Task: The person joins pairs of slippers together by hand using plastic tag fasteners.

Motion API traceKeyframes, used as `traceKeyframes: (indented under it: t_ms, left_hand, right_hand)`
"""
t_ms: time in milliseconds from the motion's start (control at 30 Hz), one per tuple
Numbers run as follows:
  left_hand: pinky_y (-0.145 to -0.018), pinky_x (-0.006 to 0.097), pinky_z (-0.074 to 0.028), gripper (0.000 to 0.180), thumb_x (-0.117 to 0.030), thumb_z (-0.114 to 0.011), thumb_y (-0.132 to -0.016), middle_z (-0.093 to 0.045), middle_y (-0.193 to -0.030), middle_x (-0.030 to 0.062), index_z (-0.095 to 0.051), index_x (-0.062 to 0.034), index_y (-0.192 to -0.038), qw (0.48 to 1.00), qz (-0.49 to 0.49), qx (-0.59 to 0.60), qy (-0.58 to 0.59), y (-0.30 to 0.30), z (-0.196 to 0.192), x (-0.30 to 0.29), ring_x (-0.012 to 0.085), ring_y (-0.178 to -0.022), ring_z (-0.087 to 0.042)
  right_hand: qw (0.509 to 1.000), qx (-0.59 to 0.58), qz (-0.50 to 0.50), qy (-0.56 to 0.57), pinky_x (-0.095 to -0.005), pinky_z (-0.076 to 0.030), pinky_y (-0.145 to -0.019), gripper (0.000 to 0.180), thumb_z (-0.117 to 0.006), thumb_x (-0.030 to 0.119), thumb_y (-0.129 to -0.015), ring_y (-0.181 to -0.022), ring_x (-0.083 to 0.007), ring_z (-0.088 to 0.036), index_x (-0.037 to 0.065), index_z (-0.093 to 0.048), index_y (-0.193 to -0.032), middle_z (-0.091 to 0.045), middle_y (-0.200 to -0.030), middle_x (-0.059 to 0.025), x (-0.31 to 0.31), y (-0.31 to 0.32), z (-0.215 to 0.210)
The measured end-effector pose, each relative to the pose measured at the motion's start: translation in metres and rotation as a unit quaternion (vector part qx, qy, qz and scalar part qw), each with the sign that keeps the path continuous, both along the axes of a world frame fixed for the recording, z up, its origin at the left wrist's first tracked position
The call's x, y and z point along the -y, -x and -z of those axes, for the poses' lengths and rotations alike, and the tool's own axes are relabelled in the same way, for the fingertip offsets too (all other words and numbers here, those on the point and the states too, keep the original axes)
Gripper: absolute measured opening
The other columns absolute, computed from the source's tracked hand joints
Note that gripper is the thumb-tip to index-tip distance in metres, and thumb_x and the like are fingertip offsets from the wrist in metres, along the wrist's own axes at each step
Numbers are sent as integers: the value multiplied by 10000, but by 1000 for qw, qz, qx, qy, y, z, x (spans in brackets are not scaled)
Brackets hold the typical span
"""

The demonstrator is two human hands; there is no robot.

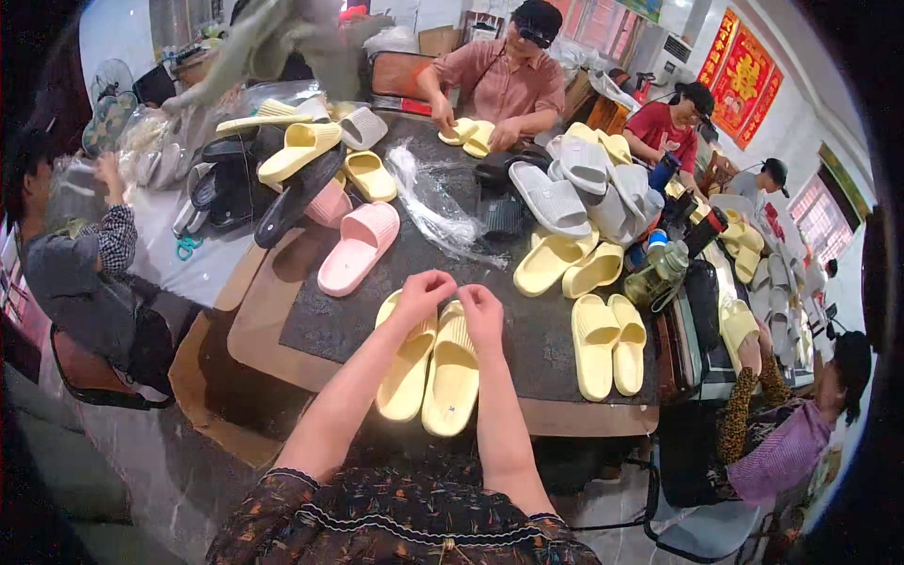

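Observation:
Two pale yellow slippers lie side by side at the table's near edge, heels toward me: a left slipper (pixel 403 381) and a right slipper (pixel 450 391). Over their toe ends my left hand (pixel 426 292) is closed in a pinch. My right hand (pixel 481 309) is pinched too, its fingertips close to those of the left. Whatever the fingertips hold is too small to make out. Just beyond my hands lies a bundle of thin clear plastic strands (pixel 428 202). A pink slipper (pixel 360 249) rests to the left of it.
Another pair of yellow slippers (pixel 595 347) sits on the dark table mat (pixel 527 363) at the right. Grey slippers (pixel 554 200) are heaped farther back, near a bottle (pixel 657 276). Black slippers (pixel 297 196) pile up at the left. Across the table a person (pixel 513 75) handles yellow slippers; others work on both sides.

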State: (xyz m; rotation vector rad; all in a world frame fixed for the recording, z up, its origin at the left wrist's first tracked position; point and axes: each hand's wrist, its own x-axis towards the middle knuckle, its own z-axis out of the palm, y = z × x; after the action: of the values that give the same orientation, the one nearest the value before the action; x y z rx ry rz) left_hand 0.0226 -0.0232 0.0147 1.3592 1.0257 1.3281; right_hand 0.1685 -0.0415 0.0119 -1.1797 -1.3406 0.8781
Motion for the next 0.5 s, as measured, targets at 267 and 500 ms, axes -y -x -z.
traceKeyframes:
  t_ms: [267, 500]
  left_hand:
    - [-635, 212, -443, 123, -112, -662, -827, -633, -761, -8, -662, -13, -898, 999, -31, 19, -7, -1, -7, 2, 47, -686, -536]
    - [-685, 210, -464, 133, -123, -672, -832, -641, -792, -13, -669, -11, -904, 997, -26, 59, 30, 0, -10, 3, 52, -743, -568]
  right_hand:
    - [998, -67, 13, -16, -220, -443, -647, 162, -632, 146, -877, -696, -63, -532, -14, -636, -901, -612, -770, -1, -2, -2, 2]
    - [995, -88, 44, -11, -209, -437, -650, 136, -639, 130, -874, -691, -53, -524, -4, -633, -892, -605, -770, 14, -1, -1, 3]
